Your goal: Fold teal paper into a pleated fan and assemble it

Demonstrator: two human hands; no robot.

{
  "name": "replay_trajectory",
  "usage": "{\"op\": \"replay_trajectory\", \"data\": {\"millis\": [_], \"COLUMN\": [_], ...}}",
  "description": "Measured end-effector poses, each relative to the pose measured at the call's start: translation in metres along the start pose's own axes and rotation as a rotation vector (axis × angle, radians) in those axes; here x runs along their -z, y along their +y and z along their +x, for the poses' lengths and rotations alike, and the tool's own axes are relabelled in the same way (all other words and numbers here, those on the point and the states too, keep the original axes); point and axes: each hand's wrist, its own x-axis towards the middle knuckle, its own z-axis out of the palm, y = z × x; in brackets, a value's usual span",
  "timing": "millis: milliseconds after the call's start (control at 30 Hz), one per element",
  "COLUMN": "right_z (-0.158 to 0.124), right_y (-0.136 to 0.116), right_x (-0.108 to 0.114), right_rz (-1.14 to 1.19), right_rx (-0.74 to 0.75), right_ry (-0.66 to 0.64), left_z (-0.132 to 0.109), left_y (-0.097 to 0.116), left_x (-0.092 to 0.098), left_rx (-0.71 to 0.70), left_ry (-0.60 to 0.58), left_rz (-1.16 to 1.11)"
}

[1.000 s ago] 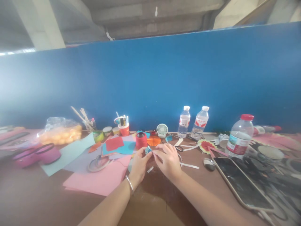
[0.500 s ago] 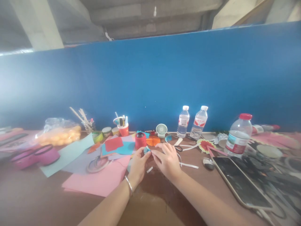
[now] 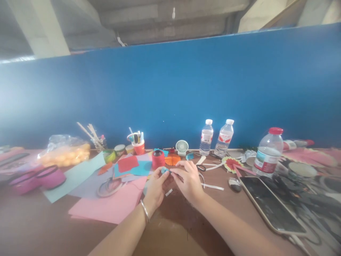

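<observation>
A small piece of folded blue paper [image 3: 165, 170] is pinched in my left hand [image 3: 157, 185], its thumb and fingers closed on it above the table. My right hand [image 3: 188, 181] meets it from the other side, thumb and index finger together at the paper's right end. The fingers partly cover the paper, so its full shape is hidden. Just behind my hands stand a red spool of thread [image 3: 158, 159] and an orange pleated paper fan [image 3: 172, 160]. A short white strip [image 3: 168, 192] lies on the table below my fingers.
Pink sheets [image 3: 106, 208] and other coloured paper lie left. Black-handled scissors [image 3: 201, 167] rest behind my right hand. A phone [image 3: 271, 204] and a red-capped bottle [image 3: 269, 153] are at right. Two water bottles, a small white fan [image 3: 182, 146] and a red cup [image 3: 139, 148] line the back.
The blue paper has turned between my fingers, so less of its pleated face shows. Both hands stay in nearly the same place; the whole view has shifted slightly.
</observation>
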Motion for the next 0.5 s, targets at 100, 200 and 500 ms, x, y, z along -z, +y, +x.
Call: {"op": "replay_trajectory", "data": {"millis": [100, 200, 500], "right_z": [0.0002, 0.0012, 0.0022], "right_y": [0.001, 0.0012, -0.0036], "right_x": [-0.0022, -0.0022, -0.0002], "right_rz": [0.061, 0.078, 0.007], "right_rx": [-0.047, -0.069, -0.011], "right_ry": [0.012, 0.011, -0.037], "left_z": [0.0003, 0.001, 0.002], "left_y": [0.0005, 0.0007, -0.0007], "left_x": [0.0001, -0.001, 0.0002], "left_rx": [-0.008, -0.036, -0.033], "left_ry": [-0.004, 0.02, -0.001], "left_rz": [0.011, 0.033, 0.06]}}
